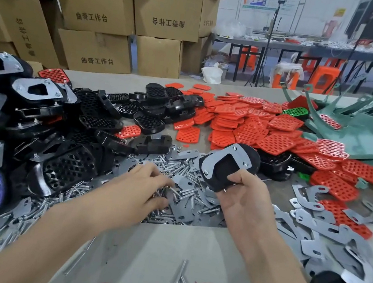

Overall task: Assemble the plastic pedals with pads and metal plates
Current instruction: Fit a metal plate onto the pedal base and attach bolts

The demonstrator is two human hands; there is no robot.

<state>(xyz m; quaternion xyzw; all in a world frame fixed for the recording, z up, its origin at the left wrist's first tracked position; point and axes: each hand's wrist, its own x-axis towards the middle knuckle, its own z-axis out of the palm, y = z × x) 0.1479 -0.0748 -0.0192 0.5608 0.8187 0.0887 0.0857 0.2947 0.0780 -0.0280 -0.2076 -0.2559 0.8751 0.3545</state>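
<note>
Cardboard boxes [100,3] stand behind the bench [162,248]. Black pedals [38,91] with plates fitted lie piled at left. Next, the left hand [146,184] curls its fingers [161,181] into the screws [184,165]; whether they hold one is unclear. Beside it, the right hand [247,201] grips a plated pedal [231,163]. Red pads [256,128] heap farther right.

The black moulded plastic pedal [253,157] presented a smooth, glossy shell. The grey flat metal plate [236,151] on it was matt and dull. The loose silver metal screws [191,167] were bright and reflective. The orange perforated plastic pads [254,130] showed a slight sheen. The brown cardboard boxes [97,5] were matt and creased. The pale grey tabletop [162,248] looked matt and scuffed.
</note>
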